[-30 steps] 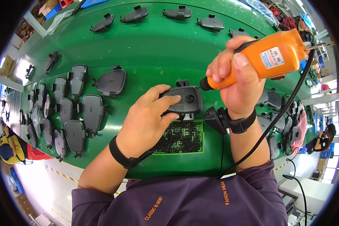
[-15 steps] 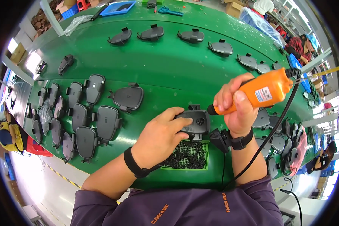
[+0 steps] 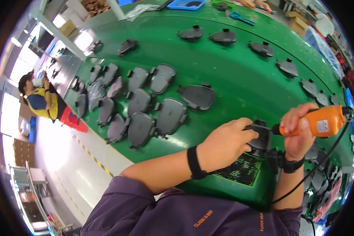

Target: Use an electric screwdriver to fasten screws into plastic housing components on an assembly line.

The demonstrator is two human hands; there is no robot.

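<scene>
Orange-bodied driver (image 3: 322, 122), head view: gripped in the right hand (image 3: 299, 128), fingers wrapped around the barrel; part of the grip is hidden behind them. Black nose points at the dark holder (image 3: 262, 138) and sits just beside its edge; contact cannot be determined, and no bit can be made out. Black cable (image 3: 318, 167) runs down from the driver's rear and crosses before the right forearm.

Left hand (image 3: 226, 143): partly closed over the holder's left side, fingertips on its upper face. Holder's left portion is covered by the fingers; surface detail blurred. It lies over the tabletop (image 3: 236, 110), just beyond the green-rimmed tray (image 3: 257, 174). Tray contents dark, small, not separable; its near left part is masked by the left hand and wrist strap (image 3: 194, 162).

Similar holders (image 3: 141, 129) cluster at left, some overlapping, around a crumpled clear bag (image 3: 95, 94). Far edge: another person's hands (image 3: 259, 4), cut off by the frame.
</scene>
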